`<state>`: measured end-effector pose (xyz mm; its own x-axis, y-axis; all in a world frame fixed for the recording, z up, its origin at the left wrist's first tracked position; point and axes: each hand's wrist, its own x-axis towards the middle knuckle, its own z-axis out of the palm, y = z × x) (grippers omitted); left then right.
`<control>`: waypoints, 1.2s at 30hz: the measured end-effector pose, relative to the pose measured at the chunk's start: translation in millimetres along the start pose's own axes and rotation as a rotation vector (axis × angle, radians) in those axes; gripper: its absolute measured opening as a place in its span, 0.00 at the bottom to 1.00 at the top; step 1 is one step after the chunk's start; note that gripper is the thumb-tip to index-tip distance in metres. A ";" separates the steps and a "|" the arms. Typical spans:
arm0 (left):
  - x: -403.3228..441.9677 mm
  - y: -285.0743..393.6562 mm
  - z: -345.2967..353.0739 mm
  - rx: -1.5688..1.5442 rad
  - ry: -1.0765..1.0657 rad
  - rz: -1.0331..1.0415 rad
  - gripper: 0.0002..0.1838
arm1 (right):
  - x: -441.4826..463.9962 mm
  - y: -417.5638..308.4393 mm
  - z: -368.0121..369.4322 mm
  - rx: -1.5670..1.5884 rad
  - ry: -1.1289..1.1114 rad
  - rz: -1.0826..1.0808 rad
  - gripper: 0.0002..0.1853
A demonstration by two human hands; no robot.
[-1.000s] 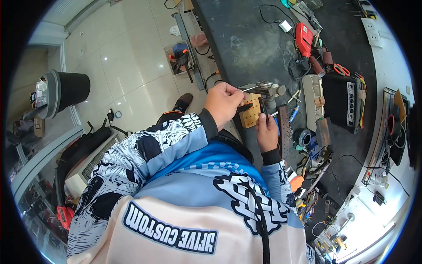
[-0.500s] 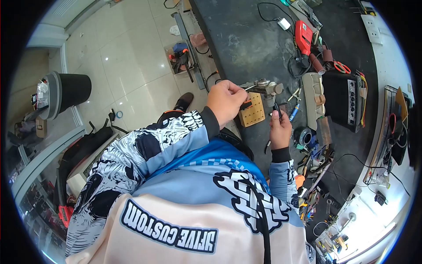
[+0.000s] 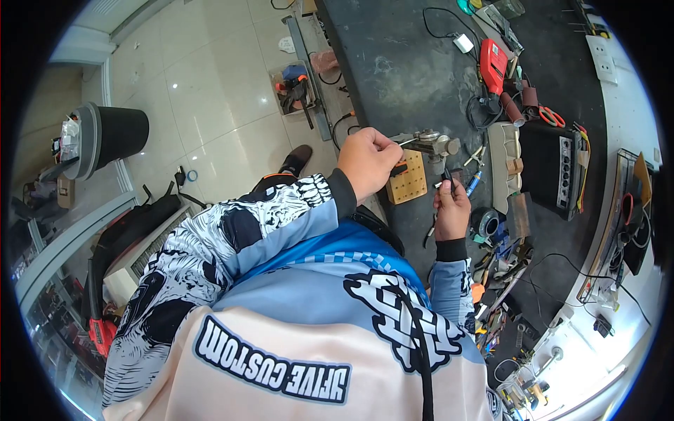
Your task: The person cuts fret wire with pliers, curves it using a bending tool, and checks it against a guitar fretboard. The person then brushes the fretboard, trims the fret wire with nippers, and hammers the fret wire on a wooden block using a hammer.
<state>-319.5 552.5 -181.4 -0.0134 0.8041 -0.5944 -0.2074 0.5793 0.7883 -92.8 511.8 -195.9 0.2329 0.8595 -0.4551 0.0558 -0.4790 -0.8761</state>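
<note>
My left hand [image 3: 368, 165] is closed in a pinch on a thin pale rod [image 3: 407, 142], which reaches toward a small metal vise [image 3: 437, 146] by the bench edge. Below the vise, my right hand [image 3: 451, 209] has its fingers wrapped round a slim dark tool [image 3: 448, 180]; its tip is too small to make out. Between the hands sits a yellowish block [image 3: 408, 184] with rows of holes. A black and orange item [image 3: 399, 168] lies against the block, partly hidden by my left hand.
A red power tool [image 3: 493, 64], orange scissors [image 3: 552, 116], a black amplifier-like box [image 3: 554, 165] and a blue tube [image 3: 474, 184] are on the dark bench [image 3: 393, 77]. Several hand tools lie right of my right arm. On the floor stand a bin [image 3: 123, 137] and a tool box [image 3: 293, 90].
My right hand has moved right, away from the block, with the dark tool. My left hand keeps its pinch and has shifted slightly right. The whole view has shifted a little.
</note>
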 end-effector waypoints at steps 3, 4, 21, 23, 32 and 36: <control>0.4 1.9 -0.6 -0.008 -0.004 -0.006 0.06 | 2.0 2.6 -1.4 0.001 -0.012 0.002 0.12; -0.2 4.6 -1.2 -0.034 -0.016 -0.034 0.06 | 2.1 3.5 -0.7 0.010 -0.012 0.008 0.12; 0.4 12.9 -3.3 -0.156 -0.069 -0.111 0.06 | 0.1 -5.6 -4.8 -0.017 0.013 0.024 0.12; 1.5 13.2 -2.1 -0.109 -0.067 -0.101 0.06 | -2.0 -10.1 -5.7 -0.021 0.024 0.009 0.13; 14.9 8.4 2.8 -0.080 -0.124 -0.054 0.07 | -47.0 -78.4 0.1 -0.331 0.178 -0.218 0.19; 21.6 14.7 2.1 -0.071 -0.167 -0.062 0.08 | -70.5 -74.1 12.4 -0.195 0.047 -0.197 0.17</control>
<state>-320.9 578.7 -182.4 0.1629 0.7816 -0.6021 -0.2711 0.6223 0.7344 -125.4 489.0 -100.8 0.2433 0.9325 -0.2670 0.2887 -0.3324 -0.8979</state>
